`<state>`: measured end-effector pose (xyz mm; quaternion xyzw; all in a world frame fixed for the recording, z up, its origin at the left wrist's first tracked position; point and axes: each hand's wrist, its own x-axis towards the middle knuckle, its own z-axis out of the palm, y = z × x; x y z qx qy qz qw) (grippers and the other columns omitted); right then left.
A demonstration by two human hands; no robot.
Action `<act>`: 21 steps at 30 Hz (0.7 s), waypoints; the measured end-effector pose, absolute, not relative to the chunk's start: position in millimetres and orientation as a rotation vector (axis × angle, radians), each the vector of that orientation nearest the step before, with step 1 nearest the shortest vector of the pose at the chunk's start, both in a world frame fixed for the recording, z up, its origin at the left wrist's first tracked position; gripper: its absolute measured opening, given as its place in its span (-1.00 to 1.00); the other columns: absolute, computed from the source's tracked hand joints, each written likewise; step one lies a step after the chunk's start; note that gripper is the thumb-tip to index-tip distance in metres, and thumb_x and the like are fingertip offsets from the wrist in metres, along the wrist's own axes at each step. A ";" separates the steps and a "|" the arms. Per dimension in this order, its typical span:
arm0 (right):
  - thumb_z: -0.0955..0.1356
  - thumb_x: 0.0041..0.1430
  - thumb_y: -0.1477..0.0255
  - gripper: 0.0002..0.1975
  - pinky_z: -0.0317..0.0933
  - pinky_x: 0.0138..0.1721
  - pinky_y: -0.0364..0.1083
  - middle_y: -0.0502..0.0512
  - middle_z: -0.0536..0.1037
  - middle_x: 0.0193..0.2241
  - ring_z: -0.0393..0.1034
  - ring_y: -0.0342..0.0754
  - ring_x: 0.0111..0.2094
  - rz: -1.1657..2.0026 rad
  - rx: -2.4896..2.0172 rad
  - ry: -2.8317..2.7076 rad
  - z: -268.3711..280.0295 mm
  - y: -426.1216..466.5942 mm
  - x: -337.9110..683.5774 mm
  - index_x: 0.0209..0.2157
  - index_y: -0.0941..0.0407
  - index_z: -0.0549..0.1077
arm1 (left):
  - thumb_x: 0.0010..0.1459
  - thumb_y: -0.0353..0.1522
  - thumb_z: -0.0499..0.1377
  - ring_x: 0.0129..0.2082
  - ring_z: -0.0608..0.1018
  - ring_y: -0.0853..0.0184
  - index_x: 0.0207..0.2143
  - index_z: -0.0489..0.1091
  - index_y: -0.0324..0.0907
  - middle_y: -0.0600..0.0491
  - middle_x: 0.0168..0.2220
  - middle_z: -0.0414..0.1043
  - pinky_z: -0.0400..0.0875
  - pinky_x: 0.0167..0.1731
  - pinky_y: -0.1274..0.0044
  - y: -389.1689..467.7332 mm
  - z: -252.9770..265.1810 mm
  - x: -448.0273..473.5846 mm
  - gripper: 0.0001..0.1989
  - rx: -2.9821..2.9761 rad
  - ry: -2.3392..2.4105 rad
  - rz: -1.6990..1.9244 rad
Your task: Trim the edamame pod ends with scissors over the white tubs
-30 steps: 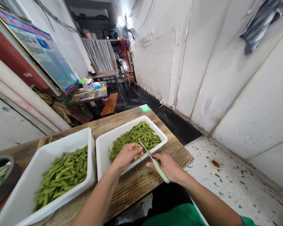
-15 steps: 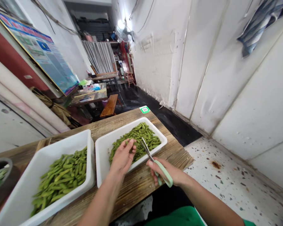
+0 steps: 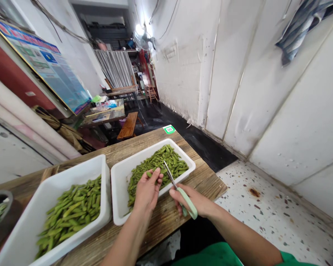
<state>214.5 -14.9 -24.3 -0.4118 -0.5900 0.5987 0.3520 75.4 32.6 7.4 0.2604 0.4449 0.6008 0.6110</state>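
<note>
Above the near edge of the right white tray (image 3: pixel 118 207), my left hand (image 3: pixel 147 190) pinches a green edamame pod (image 3: pixel 163 171) between thumb and fingers. My right hand (image 3: pixel 191 201) grips scissors (image 3: pixel 189 203) with pale green handles, their narrow blades pointing up and left, slightly parted near the pod. Many edamame pods (image 3: pixel 169 153) fill most of that tray. Beside it on the left, a deeper white tray (image 3: pixel 24 225) holds a heap of pods (image 3: pixel 72 212).
The trays stand on a wooden table (image 3: pixel 202 173) with a green QR code card (image 3: pixel 169 129) at its far corner. A dark pot (image 3: pixel 9 221) sits at the left edge. Beyond are a bench (image 3: pixel 128 125), another table (image 3: pixel 102 117) and a white wall (image 3: pixel 180 74).
My left hand has moved slightly right and a pod now shows in its fingers. The scissors have moved a little left, closer to that hand, and their blades look less spread.
</note>
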 end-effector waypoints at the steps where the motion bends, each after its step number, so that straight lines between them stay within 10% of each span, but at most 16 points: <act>1: 0.20 0.08 0.01 -0.57 0.20 -0.63 -0.24 -0.08 0.29 -0.63 0.23 -0.24 -0.67 1.561 -1.064 -1.531 -23.6 -14.9 214.4 -0.43 0.13 0.23 | -0.18 -0.48 0.31 -0.54 0.40 0.55 -0.48 0.26 -0.24 0.16 -0.55 0.31 0.29 -0.57 0.73 32.1 8.1 76.2 -0.75 0.627 1.038 1.367; 21: 0.24 0.07 0.06 -0.59 0.19 -0.59 -0.22 -0.07 0.29 -0.55 0.23 -0.25 -0.62 1.665 -0.928 -1.205 -25.6 -9.4 253.6 -0.37 0.17 0.26 | -0.13 -0.47 0.10 -0.62 0.40 0.42 -0.58 0.27 -0.24 0.08 -0.64 0.31 0.29 -0.58 0.58 88.3 9.8 81.6 -0.97 0.749 1.181 0.852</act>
